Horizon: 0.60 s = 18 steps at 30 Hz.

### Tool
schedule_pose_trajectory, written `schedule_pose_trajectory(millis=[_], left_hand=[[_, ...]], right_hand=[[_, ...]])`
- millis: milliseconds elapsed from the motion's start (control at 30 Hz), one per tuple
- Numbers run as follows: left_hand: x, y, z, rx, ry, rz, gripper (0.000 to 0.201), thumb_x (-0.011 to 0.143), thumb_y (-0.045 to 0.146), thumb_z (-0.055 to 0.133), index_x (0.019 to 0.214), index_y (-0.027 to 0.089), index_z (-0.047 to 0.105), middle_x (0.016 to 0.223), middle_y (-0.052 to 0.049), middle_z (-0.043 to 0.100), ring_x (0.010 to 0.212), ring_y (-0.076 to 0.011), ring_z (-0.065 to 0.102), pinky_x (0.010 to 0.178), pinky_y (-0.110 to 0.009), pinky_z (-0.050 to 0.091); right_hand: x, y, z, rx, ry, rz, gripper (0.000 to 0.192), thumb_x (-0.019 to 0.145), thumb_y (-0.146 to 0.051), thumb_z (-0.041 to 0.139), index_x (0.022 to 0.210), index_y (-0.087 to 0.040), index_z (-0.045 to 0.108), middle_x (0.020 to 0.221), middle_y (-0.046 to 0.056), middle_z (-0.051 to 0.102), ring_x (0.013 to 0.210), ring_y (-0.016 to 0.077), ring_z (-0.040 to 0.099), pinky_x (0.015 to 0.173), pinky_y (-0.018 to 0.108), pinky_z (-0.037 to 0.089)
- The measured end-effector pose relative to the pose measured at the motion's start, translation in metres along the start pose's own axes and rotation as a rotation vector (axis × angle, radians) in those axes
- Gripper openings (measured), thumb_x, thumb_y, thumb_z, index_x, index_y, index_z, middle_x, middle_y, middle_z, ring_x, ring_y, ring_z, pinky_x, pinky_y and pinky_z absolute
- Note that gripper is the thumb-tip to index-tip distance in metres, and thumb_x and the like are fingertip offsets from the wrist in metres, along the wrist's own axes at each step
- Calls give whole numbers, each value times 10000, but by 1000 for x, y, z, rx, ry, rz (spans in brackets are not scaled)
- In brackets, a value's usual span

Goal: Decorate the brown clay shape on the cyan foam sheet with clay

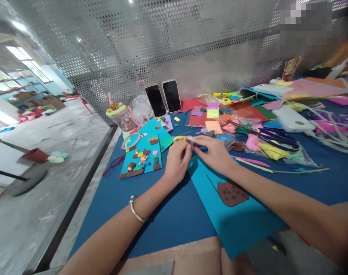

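Your left hand and right hand meet over the blue table, fingertips pinched together on a small yellow clay piece that sits just above the left thumb; how much of it either hand grips is hard to tell, since the fingers cover most of it. Under your right wrist lies a teal sheet bearing a brown dotted clay patch, its near corner hanging past the table edge. To your left, close beside the left hand, lies a finished teal picture card with small clay figures, and a ring of tape rests at its top corner. Behind it stand a lidded cup and two dark phones propped against the perforated metal screen, which closes off the far side. Your right is crowded: plastic bags of coloured clay, blue-handled scissors, a white box, loose paper strips and cords. The barest stretch of table is the near middle, between your forearms. A silver bangle circles the left wrist. The far right corner is blurred out.
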<state>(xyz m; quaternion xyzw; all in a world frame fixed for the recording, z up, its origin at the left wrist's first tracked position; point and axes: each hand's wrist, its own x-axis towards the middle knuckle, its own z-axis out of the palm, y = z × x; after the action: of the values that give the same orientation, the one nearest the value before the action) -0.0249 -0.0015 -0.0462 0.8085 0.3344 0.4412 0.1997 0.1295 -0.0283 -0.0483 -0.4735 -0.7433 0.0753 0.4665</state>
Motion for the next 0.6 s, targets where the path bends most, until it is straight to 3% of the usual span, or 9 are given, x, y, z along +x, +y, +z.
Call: schedule_pose_trajectory(millis=[100,133,200,300,433,600], left_hand=[[2,-9,0,-86,230,-120,111,907,315,480,951,215,492,1009,-62,544,915,-178,505,806,-329,427],[3,-13,0,-163,254,-184,181,876,328,537,1009,213,492,1057,-68,540,922,-175,515,791,-320,441],[5,-20,1,-331,202,-290,286,809,352,627,1033,200,535,1037,-65,581,857,-161,560,724,-289,474],[7,-27,1,-431,129,-336,267,787,398,650,921,171,609,866,-48,634,753,-143,594,668,-257,489],[7,-26,2,-491,161,-358,330,730,413,715,938,177,618,809,-14,606,720,-117,575,643,-222,473],[7,-20,2,-583,108,-373,365,659,408,772,913,185,633,867,-28,642,734,-127,606,644,-235,501]], right_hand=[[2,-1,-2,62,32,85,321,840,-147,548,1117,-215,697,1052,60,717,972,208,665,854,334,533],[3,-1,-4,95,13,105,320,839,-158,553,1119,-211,697,1042,60,715,957,205,666,838,324,536],[3,-1,-6,184,-63,135,314,835,-183,568,1119,-214,698,1030,53,711,929,195,668,819,308,538],[4,0,-8,273,-143,170,302,829,-210,592,1108,-234,704,1028,42,712,911,192,669,799,306,542],[5,4,-9,240,-78,240,246,830,-219,588,1026,-224,737,1007,48,728,894,206,676,763,318,550],[7,12,-10,301,-32,314,208,774,-245,649,946,-200,755,979,63,740,890,223,686,777,337,560]])
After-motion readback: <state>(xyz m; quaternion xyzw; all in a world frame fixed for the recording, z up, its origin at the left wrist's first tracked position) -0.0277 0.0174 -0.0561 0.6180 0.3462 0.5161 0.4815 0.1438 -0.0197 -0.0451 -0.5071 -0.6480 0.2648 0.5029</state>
